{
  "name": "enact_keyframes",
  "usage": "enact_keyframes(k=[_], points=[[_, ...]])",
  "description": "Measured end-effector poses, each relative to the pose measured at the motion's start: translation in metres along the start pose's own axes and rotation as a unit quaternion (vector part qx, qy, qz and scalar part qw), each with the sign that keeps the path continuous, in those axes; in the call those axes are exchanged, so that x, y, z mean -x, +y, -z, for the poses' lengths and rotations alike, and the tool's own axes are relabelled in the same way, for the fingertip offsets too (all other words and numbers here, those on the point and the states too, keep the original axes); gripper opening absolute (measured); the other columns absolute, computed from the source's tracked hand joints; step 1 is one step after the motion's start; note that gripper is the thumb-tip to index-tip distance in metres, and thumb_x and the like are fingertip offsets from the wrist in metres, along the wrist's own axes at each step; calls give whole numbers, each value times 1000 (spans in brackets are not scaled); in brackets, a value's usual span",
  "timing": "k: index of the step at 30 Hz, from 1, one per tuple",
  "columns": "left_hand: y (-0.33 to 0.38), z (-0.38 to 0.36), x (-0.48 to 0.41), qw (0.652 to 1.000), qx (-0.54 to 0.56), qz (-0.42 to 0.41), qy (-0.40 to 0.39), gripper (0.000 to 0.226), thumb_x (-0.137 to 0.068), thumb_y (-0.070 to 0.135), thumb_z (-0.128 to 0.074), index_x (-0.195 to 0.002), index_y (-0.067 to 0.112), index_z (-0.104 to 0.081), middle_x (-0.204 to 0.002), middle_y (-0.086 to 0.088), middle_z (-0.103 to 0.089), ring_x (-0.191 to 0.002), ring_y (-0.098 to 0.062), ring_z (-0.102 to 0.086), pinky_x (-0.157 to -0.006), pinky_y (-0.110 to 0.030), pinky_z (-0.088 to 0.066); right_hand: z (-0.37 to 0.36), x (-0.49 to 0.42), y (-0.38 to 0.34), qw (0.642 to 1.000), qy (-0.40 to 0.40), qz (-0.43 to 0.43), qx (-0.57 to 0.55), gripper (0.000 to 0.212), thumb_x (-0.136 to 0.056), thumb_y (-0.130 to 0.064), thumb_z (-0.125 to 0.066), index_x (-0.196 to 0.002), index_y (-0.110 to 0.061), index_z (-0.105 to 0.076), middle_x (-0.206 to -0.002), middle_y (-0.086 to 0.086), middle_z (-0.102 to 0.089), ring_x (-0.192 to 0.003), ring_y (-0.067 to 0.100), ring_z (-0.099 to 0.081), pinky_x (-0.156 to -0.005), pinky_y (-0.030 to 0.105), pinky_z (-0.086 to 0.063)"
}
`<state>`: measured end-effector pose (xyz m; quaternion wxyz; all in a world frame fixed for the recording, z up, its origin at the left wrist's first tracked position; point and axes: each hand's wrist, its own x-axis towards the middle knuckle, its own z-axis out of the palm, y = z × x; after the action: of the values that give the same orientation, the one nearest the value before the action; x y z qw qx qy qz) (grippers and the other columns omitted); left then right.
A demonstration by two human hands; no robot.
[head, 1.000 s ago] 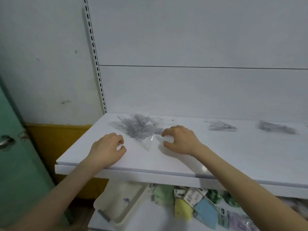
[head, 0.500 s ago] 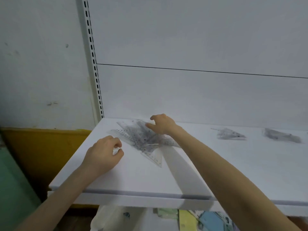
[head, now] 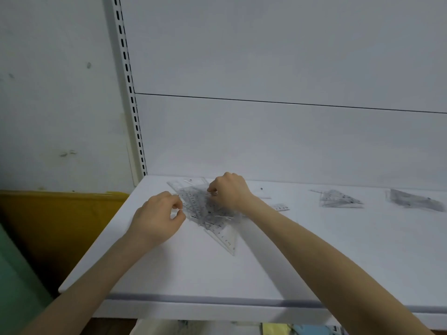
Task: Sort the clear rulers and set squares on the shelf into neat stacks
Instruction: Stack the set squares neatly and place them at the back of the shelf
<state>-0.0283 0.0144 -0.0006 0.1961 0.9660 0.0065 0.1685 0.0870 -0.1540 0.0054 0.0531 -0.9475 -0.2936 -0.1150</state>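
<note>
**Untangling the pile at the shelf's back-left corner**

The jumbled pile of clear plastic rulers and set squares (head: 208,211) sits near the back-left corner of the white flat shelf (head: 314,250), with one triangle tip pointing toward the front edge.

The right hand (head: 229,192) is on the pile's far side, its fingers (head: 212,188) curled down and gripping the top pieces. The left hand (head: 157,215) is at the pile's left edge, its fingers (head: 177,204) curled with thumb and index close together. I cannot tell if they hold a piece.

Step, as I read it: pull out one piece.
- Pin the pile with the left hand and lift only the top piece with the right.
- Lift by an edge or corner, since flat faces probably cling.
- Sort by outline: triangle or straight.

Materials: thin, rigid, transparent sheet with black printed scales, glossy and likely slippery. The shelf is smooth and matte.

Two small stacks of clear set squares (head: 338,199) (head: 413,200) lie along the back edge to the right, well apart from the pile.
</note>
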Motion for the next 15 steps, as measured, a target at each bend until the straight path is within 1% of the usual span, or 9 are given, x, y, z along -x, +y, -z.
enact_keyframes(k=[1,2,5,7,9,11,13,15], points=[[3,-2,-3,1000,-3,-3,-1,17,-91,26,-55,-103,18,-64,-106,4,-59,-94,-14,-53,-76,-28,-43,0,5,0,1000,15,9,8,25,-88,-15,-53,-100,-24,-72,-91,8,-68,-86,34,-60,-65,28,-39],[6,-4,-5,1000,-5,-8,-1,17,-92,26,-55,-104,18,-64,-107,4,-59,-96,-15,-52,-77,-28,-43,-2,11,2,999,25,16,14,27,-89,-16,-52,-106,-24,-71,-95,9,-69,-88,34,-61,-66,28,-40],[16,-12,-13,999,-14,-42,-9,27,-91,25,-55,-117,18,-58,-121,4,-54,-111,-15,-46,-86,-29,-42,-2,28,8,998,49,41,-3,24,-92,-21,-55,-108,-24,-72,-93,11,-71,-87,35,-62,-66,28,-34],[22,-18,-20,995,-22,-88,-43,42,-88,31,-56,-128,19,-52,-130,6,-49,-122,-15,-41,-95,-29,-37,-1,39,12,994,83,53,-39,19,-89,-28,-64,-104,-25,-74,-88,10,-73,-83,34,-63,-64,29,-35],[27,-26,-27,988,-25,-133,-81,57,-81,46,-48,-132,21,-50,-134,7,-49,-126,-14,-40,-103,-31,-34,-1,48,15,987,129,55,-78,13,-81,-29,-69,-89,-24,-78,-73,7,-73,-68,34,-65,-58,29,-41],[32,-32,-33,984,-3,-149,-100,68,-74,55,-37,-132,23,-50,-135,8,-51,-127,-13,-41,-106,-34,-33,-2,56,18,977,182,61,-91,14,-74,-24,-63,-75,-23,-77,-58,4,-68,-52,31,-62,-48,28,-44],[36,-39,-36,983,10,-147,-109,62,-78,50,-44,-134,23,-49,-137,6,-51,-128,-15,-42,-106,-36,-35,0,62,23,967,230,84,-76,24,-73,-18,-52,-72,-23,-76,-57,1,-68,-48,28,-61,-41,26,-44],[40,-43,-39,983,10,-148,-106,51,-83,39,-52,-131,22,-53,-131,4,-56,-122,-18,-49,-101,-38,-41,4,69,32,956,265,103,-69,33,-73,-16,-44,-74,-22,-76,-61,-3,-69,-50,23,-64,-38,24,-44]])
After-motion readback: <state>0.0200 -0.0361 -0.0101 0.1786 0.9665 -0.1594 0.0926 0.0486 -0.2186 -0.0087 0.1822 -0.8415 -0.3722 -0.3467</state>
